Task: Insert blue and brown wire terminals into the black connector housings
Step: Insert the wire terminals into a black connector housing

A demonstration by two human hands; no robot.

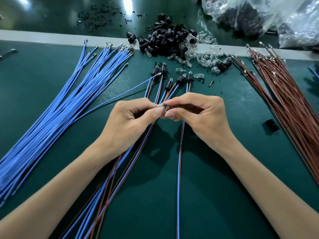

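Green mat (224, 169). Blue wires (60, 109): fanned at left, terminals pointing away, within reach. Left hand (131, 121) and right hand (200, 116): centre, both pinching one clear part (162, 107), probably to align it. Housings (165, 42): heaped beyond. Brown wires (284, 100): right.

Overhead glare streaks the far table (51, 18), the left hand (131, 121) and right hand (203, 118) cast soft shadows, corners perhaps blurred.
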